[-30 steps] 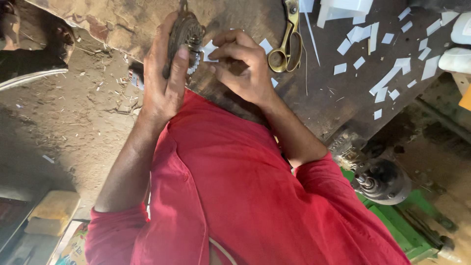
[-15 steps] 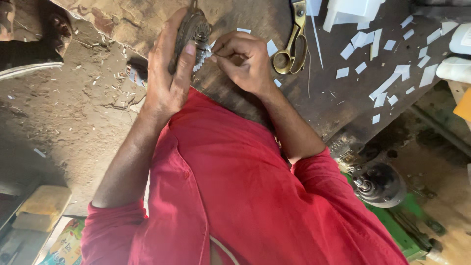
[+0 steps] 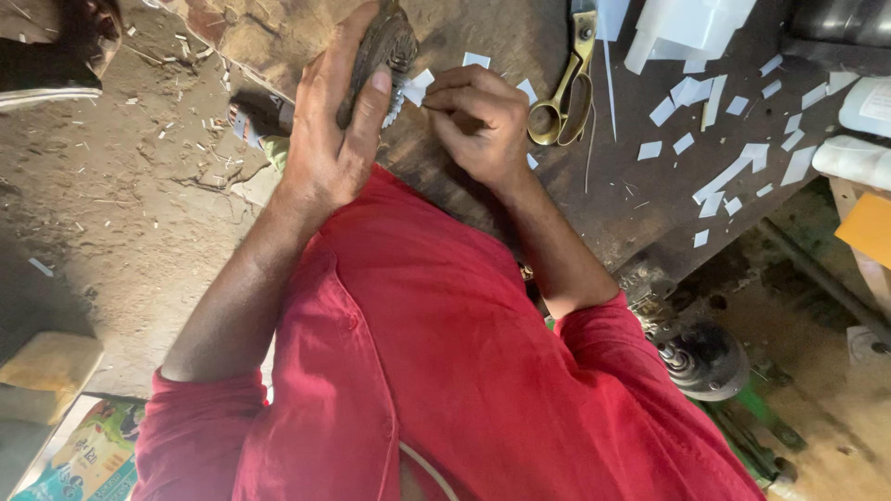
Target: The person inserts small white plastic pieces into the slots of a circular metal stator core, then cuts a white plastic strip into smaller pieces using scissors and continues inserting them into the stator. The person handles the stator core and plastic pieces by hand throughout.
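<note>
Dirt-floored workshop, dark desk [image 3: 594,204]: nearest, the left hand [image 3: 329,139] has its fingers wrapped round a dark toothed metal part [image 3: 388,51] held at the desk edge, and the right hand [image 3: 478,121] has its fingers pinched narrow on a small white paper slip [image 3: 418,88] touching that part. Looks like the slip is being fitted against the teeth — calls for a steady pinch & fine aim, prob. Beyond lie brass scissors [image 3: 561,93] and scattered white paper scraps [image 3: 733,172].
</note>
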